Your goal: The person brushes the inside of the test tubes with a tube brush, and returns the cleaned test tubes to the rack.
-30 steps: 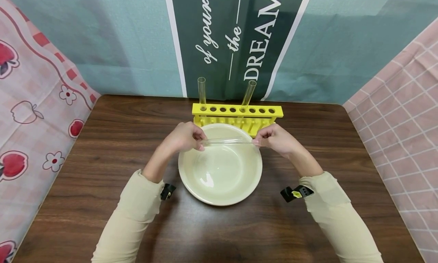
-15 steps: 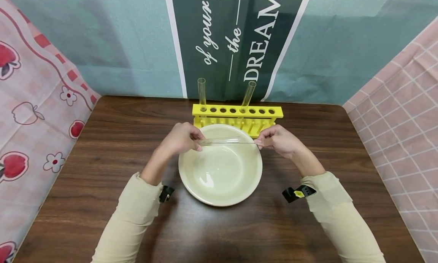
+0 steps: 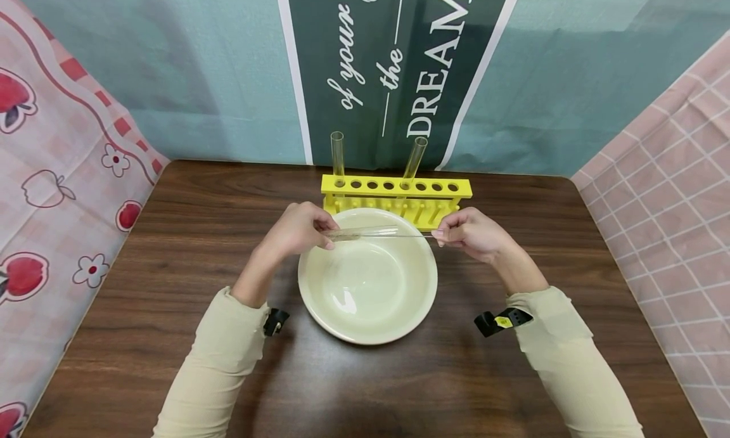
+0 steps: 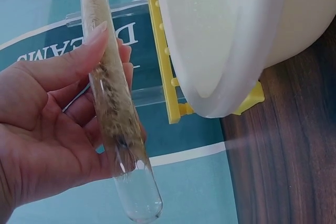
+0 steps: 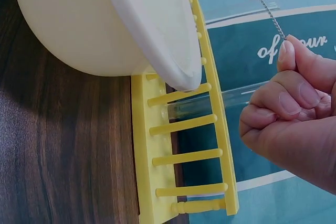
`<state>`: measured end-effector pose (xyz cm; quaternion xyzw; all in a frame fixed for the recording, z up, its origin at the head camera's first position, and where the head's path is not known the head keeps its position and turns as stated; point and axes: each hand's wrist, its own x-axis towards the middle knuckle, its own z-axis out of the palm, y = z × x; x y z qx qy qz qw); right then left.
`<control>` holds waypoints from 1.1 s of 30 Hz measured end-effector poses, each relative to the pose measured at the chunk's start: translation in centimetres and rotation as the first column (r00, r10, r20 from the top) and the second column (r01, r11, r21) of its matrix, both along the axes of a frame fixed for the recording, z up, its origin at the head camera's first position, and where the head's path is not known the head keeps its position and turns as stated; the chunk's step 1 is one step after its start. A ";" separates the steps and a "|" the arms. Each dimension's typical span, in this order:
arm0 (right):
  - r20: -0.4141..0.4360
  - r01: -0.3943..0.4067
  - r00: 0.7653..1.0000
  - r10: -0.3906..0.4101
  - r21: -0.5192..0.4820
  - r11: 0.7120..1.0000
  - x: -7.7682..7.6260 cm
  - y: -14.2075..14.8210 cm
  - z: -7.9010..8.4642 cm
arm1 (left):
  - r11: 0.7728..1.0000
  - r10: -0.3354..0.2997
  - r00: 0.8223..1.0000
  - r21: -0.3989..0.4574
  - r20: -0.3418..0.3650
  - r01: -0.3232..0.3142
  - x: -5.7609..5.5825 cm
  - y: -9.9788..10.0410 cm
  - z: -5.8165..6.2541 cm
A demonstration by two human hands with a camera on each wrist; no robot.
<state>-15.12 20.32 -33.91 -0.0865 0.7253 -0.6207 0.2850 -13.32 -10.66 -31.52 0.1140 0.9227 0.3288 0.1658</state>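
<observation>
The brushing of a clear glass test tube (image 4: 142, 200) looks to be midway: a pale-bristled brush (image 4: 115, 108) sits inside the glass, not yet out. The left hand (image 3: 299, 229) grips that tube between thumb and fingers; the right hand (image 3: 470, 234) pinches the brush's thin twisted-metal wire handle (image 5: 273, 17) between thumb and fingertip. The tube lies nearly level between the two grips, above the far part of a round cream-coloured basin (image 3: 367, 322), its mouth towards the right hand. Just beyond both grips, a yellow plastic rack (image 3: 441, 193) holds two other clear tubes, one upright (image 3: 338, 156) and one leaning (image 3: 415, 159). The held tube is outside the rack, so returning it there, if intended, remains undone. Whether the glass is clean cannot be told.

The left wrist view alone shows the bristles plainly, darker near the palm, with a bare stretch of glass between them and the rounded end. The right wrist view gives the tube's mouth and the bare wire running to the pinch. Only the head view has both grips together; whether the basin holds water is unclear.
</observation>
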 end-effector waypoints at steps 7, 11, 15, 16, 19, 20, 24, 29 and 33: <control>0.005 0.018 1.000 -0.018 -0.017 1.000 0.0 1.1 -0.2 | 1.000 0.010 0.999 -0.009 -0.042 -0.011 0.1 -0.9 -0.3; 0.026 0.028 0.999 -0.027 -0.038 0.999 0.1 2.0 -0.4 | 0.999 0.032 0.999 -0.014 -0.018 -0.032 0.1 -1.6 -0.6; 0.029 0.020 0.999 -0.019 -0.058 0.998 0.2 2.4 -0.5 | 0.999 0.036 0.999 -0.011 -0.003 -0.036 0.0 -1.8 -0.7; 0.026 0.020 0.999 -0.019 -0.059 0.998 0.2 2.5 -0.5 | 0.999 0.036 0.999 -0.008 -0.002 -0.036 0.0 -1.9 -0.7; 0.022 0.027 0.999 -0.026 -0.056 0.998 0.2 2.7 -0.6 | 0.999 0.046 0.999 -0.012 0.002 -0.046 -0.1 -2.0 -0.8; 0.022 0.030 0.999 -0.029 -0.053 0.998 0.2 2.7 -0.6 | 0.999 0.050 0.999 -0.013 0.006 -0.050 -0.1 -2.0 -0.9; 0.022 0.029 0.999 -0.028 -0.046 0.999 0.1 3.1 -0.7 | 0.998 0.060 0.998 -0.012 0.023 -0.060 -0.1 -2.3 -0.8; 0.021 0.030 0.999 -0.028 -0.065 0.997 0.2 3.6 -0.8 | 0.998 0.062 0.998 -0.015 0.011 -0.062 0.0 -2.6 -0.9; 0.022 0.030 0.999 -0.028 -0.074 0.997 0.1 4.0 -0.9 | 0.998 0.064 0.998 -0.020 -0.005 -0.064 0.0 -2.9 -0.9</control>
